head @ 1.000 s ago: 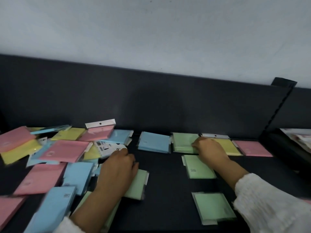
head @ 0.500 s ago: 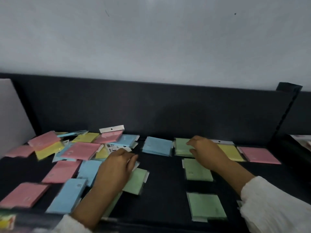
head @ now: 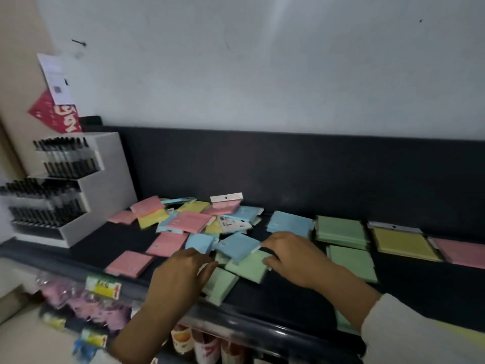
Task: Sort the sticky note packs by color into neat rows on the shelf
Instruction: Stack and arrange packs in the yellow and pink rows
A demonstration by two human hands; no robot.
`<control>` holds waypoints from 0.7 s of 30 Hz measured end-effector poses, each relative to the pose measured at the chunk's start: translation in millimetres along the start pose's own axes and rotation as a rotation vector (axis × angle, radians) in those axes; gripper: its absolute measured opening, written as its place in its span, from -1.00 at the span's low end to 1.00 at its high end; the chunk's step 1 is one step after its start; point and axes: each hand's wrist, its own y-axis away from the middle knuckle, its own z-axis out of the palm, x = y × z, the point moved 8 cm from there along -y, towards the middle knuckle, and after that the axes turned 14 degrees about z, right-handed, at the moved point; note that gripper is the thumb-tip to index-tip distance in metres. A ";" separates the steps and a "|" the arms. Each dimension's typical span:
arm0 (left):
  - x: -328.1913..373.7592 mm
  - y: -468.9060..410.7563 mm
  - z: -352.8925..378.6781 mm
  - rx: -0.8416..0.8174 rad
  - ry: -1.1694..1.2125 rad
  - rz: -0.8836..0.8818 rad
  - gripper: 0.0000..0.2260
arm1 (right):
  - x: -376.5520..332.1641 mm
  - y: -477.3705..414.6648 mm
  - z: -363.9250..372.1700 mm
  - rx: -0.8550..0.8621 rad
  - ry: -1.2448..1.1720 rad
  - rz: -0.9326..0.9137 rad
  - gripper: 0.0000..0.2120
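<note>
Touching green packs (head: 249, 267) | left hand (head: 183, 269), right hand (head: 291, 256) | shelf tag (head: 103, 287) blurred

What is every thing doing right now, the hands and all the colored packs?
left hand, fingers on the lower green pack, grip unclear
right hand, touching the upper green pack, grip unclear
loose blue pack, tilted, overlapping the upper green pack
mixed pile, jumbled, unsorted
blue stack, flat, back row
green stack, flat, back row
yellow stack, flat, back row
pink pack, flat, back row
</note>
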 end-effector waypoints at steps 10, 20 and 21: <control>-68.4 23.6 -8.4 -0.017 -0.039 -0.010 -0.89 | -73.3 -26.1 11.7 -0.020 -0.017 -0.034 -0.60; -181.7 24.7 15.3 -0.258 0.214 0.117 -0.54 | -165.8 -86.1 47.0 -0.079 -0.023 0.046 -0.53; -187.5 25.0 20.9 -0.327 0.250 0.174 -0.44 | -175.9 -90.6 52.5 -0.113 -0.016 0.041 -0.48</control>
